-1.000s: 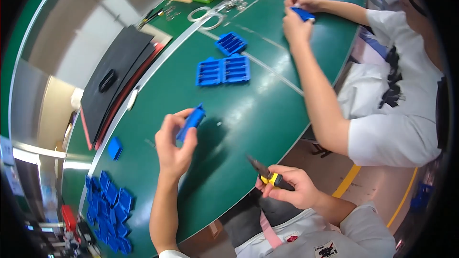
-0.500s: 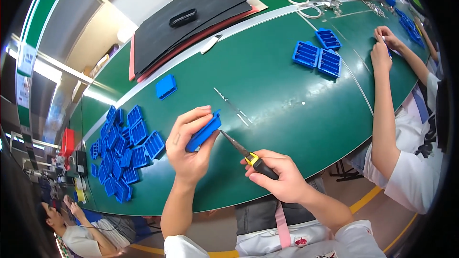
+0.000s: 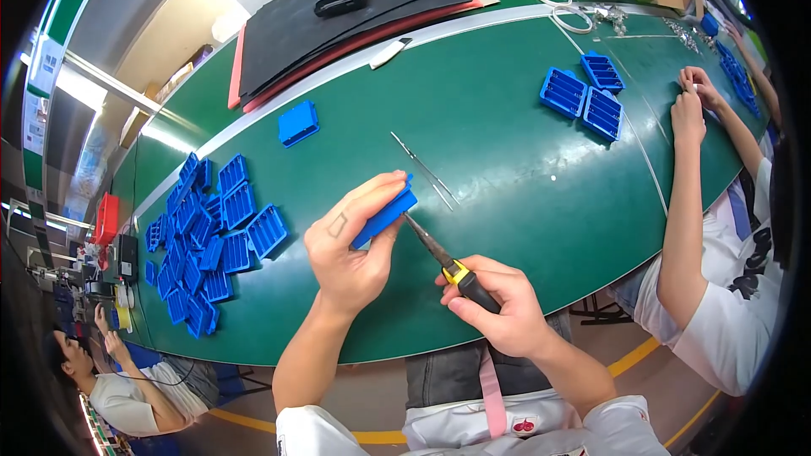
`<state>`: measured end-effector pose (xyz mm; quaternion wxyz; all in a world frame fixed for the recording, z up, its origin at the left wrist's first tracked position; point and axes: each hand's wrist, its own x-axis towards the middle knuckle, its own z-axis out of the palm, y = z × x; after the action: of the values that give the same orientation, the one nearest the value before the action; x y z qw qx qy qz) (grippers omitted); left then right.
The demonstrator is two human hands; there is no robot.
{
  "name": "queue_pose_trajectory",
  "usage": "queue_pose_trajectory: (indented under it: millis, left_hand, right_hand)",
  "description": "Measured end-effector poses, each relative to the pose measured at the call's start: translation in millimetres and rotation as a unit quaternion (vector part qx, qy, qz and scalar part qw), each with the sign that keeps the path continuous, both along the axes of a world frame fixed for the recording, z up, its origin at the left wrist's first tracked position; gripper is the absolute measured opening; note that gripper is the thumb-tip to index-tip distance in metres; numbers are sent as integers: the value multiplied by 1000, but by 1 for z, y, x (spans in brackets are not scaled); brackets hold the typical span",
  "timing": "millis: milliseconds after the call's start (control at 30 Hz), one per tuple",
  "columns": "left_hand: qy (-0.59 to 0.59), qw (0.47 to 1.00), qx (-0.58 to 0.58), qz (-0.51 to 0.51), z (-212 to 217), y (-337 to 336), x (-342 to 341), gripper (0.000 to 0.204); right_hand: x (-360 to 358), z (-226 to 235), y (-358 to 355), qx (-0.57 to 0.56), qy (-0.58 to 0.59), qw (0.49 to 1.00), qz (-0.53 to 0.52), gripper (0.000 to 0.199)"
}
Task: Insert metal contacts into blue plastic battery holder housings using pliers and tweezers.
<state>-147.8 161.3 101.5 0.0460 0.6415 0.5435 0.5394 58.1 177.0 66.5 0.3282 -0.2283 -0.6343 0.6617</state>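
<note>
My left hand (image 3: 351, 253) grips a blue plastic case (image 3: 386, 216), tilted and partly hidden by the fingers. In my right hand (image 3: 507, 308) are long-nose pliers (image 3: 456, 270) with black and yellow handles. The tips of the pliers meet the right end of the case; whether they pinch anything there is too small to tell. Beyond the case, metal tweezers (image 3: 425, 171) lie on the green table (image 3: 498, 135). To the left of my left hand is a heap of blue slotted cases (image 3: 203, 232), and one more blue case (image 3: 298, 124) lies alone farther back.
Black sheets (image 3: 338, 25) with a black tray-like piece (image 3: 341, 2) on top lie at the back, beside a white-bladed tool (image 3: 390, 52). Several open blue cases (image 3: 583, 97) sit at the right. A co-worker's hands (image 3: 691, 101) are at the far right; another person (image 3: 127, 380) sits at the left.
My view has shifted a little, so the table's contents appear displaced. Both hands keep their holds, with the plier tips still at the case's end.
</note>
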Motion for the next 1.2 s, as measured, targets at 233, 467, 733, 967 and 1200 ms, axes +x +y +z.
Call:
queue_pose_trajectory:
  millis: [233,467,733,967,1200]
  left_hand:
    - [29,999,16,5,0,1,1,34]
    - [15,1000,-4,3,-1,1,-1,33]
    - [32,999,-5,-8,0,4,-9,30]
    - [-19,999,-25,-9,0,3,-7,38]
    - [-23,998,16,-59,-7,5,-2,36]
  right_hand:
    - [1,3,-1,-12,-27,1000,-8,6]
    - [0,3,0,8,-46,999,-11,8]
    - [4,4,4,27,-59,998,-6,13]
    - [7,2,-10,1,-12,1000,19,5]
    - [0,1,-13,-4,-23,1000,19,5]
